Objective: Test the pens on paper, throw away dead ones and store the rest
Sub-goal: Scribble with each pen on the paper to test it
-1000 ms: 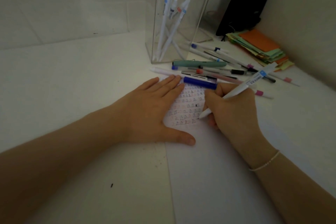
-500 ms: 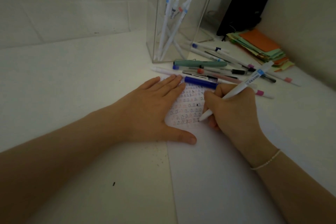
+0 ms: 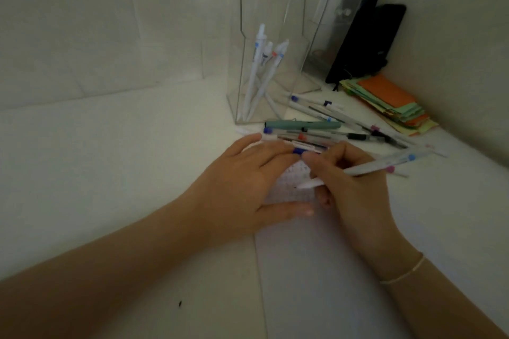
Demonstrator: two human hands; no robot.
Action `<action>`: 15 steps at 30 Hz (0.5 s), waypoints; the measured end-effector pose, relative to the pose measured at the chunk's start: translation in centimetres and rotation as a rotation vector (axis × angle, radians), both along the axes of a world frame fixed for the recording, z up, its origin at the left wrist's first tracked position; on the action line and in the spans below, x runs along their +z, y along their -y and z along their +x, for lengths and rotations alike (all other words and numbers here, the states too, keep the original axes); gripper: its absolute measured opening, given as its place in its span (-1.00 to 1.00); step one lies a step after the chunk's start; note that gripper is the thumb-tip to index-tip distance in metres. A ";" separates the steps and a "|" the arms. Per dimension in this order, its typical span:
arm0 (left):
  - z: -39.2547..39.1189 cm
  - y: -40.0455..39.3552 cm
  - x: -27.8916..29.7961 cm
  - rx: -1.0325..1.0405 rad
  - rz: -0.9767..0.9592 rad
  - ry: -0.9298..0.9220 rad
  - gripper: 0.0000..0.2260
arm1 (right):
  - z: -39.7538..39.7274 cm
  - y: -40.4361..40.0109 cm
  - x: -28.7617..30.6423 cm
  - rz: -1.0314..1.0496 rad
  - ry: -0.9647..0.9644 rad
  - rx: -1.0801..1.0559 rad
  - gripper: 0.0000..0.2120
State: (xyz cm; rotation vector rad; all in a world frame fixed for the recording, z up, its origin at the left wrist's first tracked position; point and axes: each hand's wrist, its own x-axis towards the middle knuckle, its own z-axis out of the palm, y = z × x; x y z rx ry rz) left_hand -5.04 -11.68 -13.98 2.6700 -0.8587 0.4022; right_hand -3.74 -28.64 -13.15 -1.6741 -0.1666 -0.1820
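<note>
My right hand [image 3: 351, 187] grips a white pen [image 3: 369, 168] with a blue band, its tip just over the scribbled corner of the white paper [image 3: 316, 270]. My left hand [image 3: 242, 187] lies flat on the paper's left edge, fingers straight, thumb stretched along the sheet. Its fingertips touch a blue-capped pen [image 3: 298, 150] at the near side of a heap of loose pens [image 3: 325, 132]. A clear acrylic holder [image 3: 268, 63] behind the heap has several white pens standing in it.
A stack of coloured sticky notes [image 3: 391, 103], orange on top, lies at the back right by the wall. A black object [image 3: 363, 38] leans in the corner behind a second clear stand. The white desk spreads out to the left.
The view has dropped and blurred, so hands sit lower in the frame. The pen has tilted flatter and its tip has shifted up the scribbled patch. My left hand stays on the paper.
</note>
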 end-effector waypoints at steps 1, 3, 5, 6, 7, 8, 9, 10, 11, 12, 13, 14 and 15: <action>0.0 0.2 0.1 -0.021 -0.098 -0.037 -0.44 | -0.2 -0.4 0.2 0.005 0.004 0.048 -0.73; -0.2 0.7 0.1 -0.046 -0.248 -0.121 -0.57 | -0.5 -0.9 0.5 -0.013 0.001 0.123 -0.69; -0.2 0.9 0.1 -0.054 -0.374 -0.171 -0.69 | -0.5 -1.0 1.0 0.026 -0.018 0.179 -0.69; -0.2 0.9 0.1 -0.043 -0.413 -0.174 -0.74 | -0.4 -0.8 1.2 0.119 -0.035 0.189 -0.76; -0.2 0.8 0.1 -0.019 -0.438 -0.179 -0.76 | -0.4 -0.6 1.4 0.234 -0.049 0.169 -0.85; -0.2 0.7 0.1 0.001 -0.453 -0.187 -0.76 | -0.4 -0.4 1.7 0.302 -0.039 0.108 -0.85; -0.1 0.6 0.0 0.008 -0.466 -0.203 -0.75 | -0.4 -0.4 1.9 0.293 -0.003 0.023 -0.74; 0.0 0.5 -0.1 0.004 -0.473 -0.220 -0.74 | -0.5 -0.4 2.1 0.239 0.050 -0.057 -0.61; 0.1 0.5 -0.2 -0.003 -0.474 -0.228 -0.74 | -0.6 -0.5 2.1 0.189 0.111 -0.116 -0.51; 0.2 0.4 -0.3 -0.012 -0.473 -0.229 -0.75 | -0.8 -0.8 2.1 0.157 0.165 -0.145 -0.46; 0.3 0.4 -0.5 -0.020 -0.474 -0.234 -0.76 | -0.9 -1.2 2.0 0.145 0.201 -0.152 -0.44; 0.3 0.4 -0.6 -0.023 -0.473 -0.246 -0.77 | -0.9 -1.4 1.9 0.144 0.217 -0.154 -0.45; 0.3 0.4 -0.6 -0.024 -0.474 -0.261 -0.77 | -0.9 -1.5 1.7 0.144 0.222 -0.158 -0.48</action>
